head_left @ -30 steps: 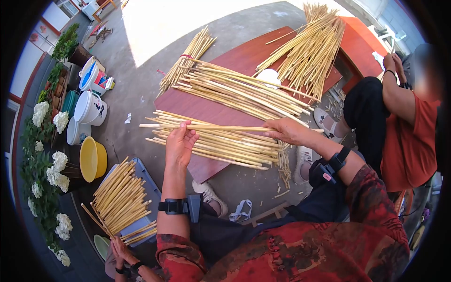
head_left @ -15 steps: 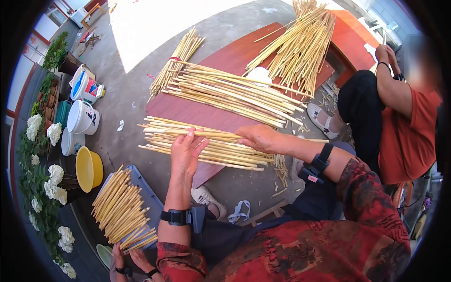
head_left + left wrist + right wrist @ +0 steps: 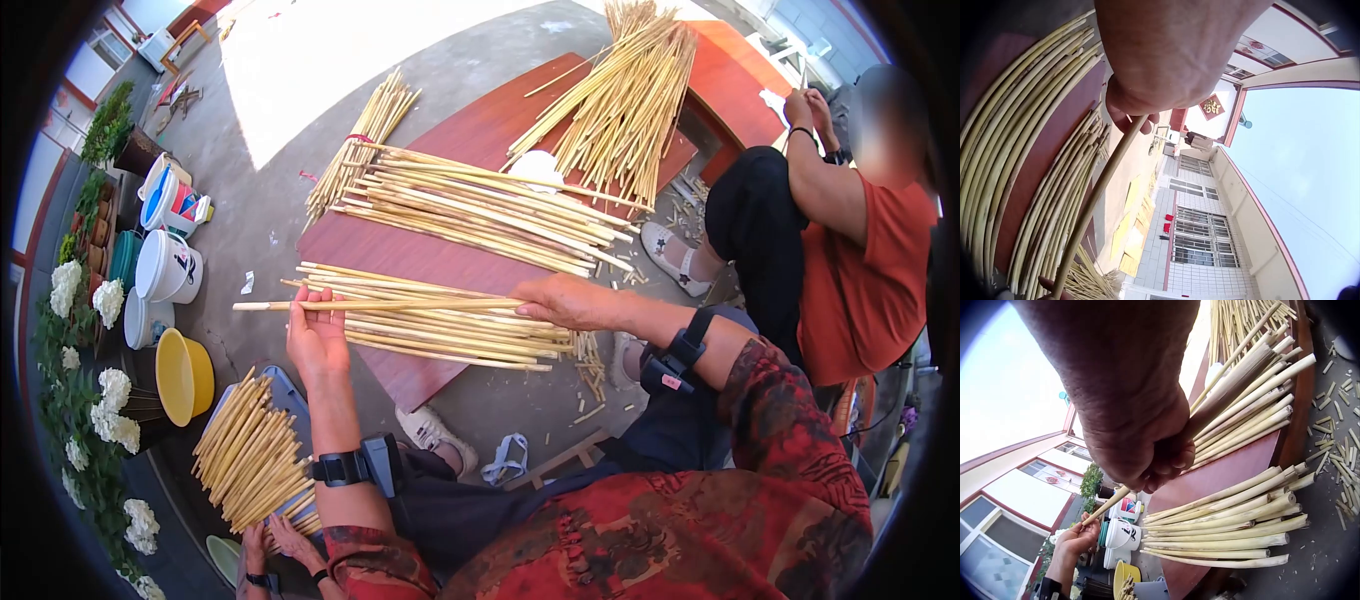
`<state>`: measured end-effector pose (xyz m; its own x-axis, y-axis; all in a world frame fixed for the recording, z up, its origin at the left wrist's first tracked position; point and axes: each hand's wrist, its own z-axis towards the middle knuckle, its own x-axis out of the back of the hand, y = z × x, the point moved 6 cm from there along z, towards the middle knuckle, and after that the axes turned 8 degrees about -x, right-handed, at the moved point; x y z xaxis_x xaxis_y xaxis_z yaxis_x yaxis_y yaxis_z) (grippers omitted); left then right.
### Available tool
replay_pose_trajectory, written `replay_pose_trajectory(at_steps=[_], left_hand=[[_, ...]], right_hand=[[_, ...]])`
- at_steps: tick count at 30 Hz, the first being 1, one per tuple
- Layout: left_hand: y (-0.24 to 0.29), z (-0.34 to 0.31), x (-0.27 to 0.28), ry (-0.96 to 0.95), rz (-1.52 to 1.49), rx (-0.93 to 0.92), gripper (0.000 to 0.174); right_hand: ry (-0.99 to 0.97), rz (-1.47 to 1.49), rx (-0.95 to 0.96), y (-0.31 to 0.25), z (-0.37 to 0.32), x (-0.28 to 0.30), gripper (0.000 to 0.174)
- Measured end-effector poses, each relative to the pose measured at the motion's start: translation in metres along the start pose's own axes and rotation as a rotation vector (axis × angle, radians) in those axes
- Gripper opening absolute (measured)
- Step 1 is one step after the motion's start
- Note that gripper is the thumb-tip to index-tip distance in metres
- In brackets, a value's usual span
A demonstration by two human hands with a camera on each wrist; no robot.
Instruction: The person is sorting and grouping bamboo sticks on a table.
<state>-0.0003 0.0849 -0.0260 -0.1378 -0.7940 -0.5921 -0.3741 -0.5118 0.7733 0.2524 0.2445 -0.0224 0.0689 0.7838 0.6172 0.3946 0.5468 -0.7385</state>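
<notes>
A long, pale, dry stalk (image 3: 420,305) lies almost level in front of me, above a row of similar stalks (image 3: 455,345). Near its left end, my left hand (image 3: 318,335) is palm up, with its fingers curled about it; the end sticks out beyond them. My right hand (image 3: 568,300) grips the stalk towards its other end. From the right wrist view, the thick end of the held stalk (image 3: 1232,387) juts out past my fist. Under the row is a reddish-brown board (image 3: 345,240).
Further back on the board lie more stalks (image 3: 490,210), a red-tied bundle (image 3: 365,150) and a big heap (image 3: 630,120). At right sits a person in orange (image 3: 860,290). Another person's hands (image 3: 285,540) touch stalks by a blue tray (image 3: 290,390). Buckets (image 3: 165,265) stand left.
The held stalk has shifted left, and my left hand has gone left with its fingers now curled about it. My right hand has also moved left. The neighbour's hands moved onto the tray's stalks.
</notes>
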Motion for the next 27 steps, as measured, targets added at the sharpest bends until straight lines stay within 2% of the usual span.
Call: replay_pose_trajectory(at_steps=[2, 3, 5, 11, 18, 22, 27], left_hand=[[-0.023, -0.021, -0.020, -0.167, 0.128, 0.074, 0.029], [-0.031, -0.031, -0.027, -0.170, 0.126, 0.076, 0.029], [-0.054, -0.055, -0.045, -0.307, 0.180, 0.190, 0.027], [-0.100, -0.093, -0.059, -0.396, 0.259, 0.420, 0.028], [-0.111, -0.085, -0.057, -0.406, 0.265, 0.553, 0.027], [-0.095, -0.061, -0.055, -0.331, 0.166, 0.495, 0.028], [-0.059, -0.017, -0.038, -0.177, 0.146, 0.314, 0.031]], right_hand=[[0.044, -0.012, -0.006, -0.003, 0.004, -0.002, 0.024], [0.083, -0.029, -0.010, -0.002, 0.006, -0.002, 0.024], [0.147, 0.006, 0.001, -0.005, 0.008, 0.000, 0.023], [0.265, 0.008, -0.007, -0.007, 0.013, -0.009, 0.022], [0.199, 0.073, -0.045, -0.001, 0.014, -0.013, 0.022], [0.233, 0.102, 0.010, 0.002, 0.011, -0.006, 0.022], [0.223, 0.002, -0.052, 0.006, 0.001, 0.008, 0.019]])
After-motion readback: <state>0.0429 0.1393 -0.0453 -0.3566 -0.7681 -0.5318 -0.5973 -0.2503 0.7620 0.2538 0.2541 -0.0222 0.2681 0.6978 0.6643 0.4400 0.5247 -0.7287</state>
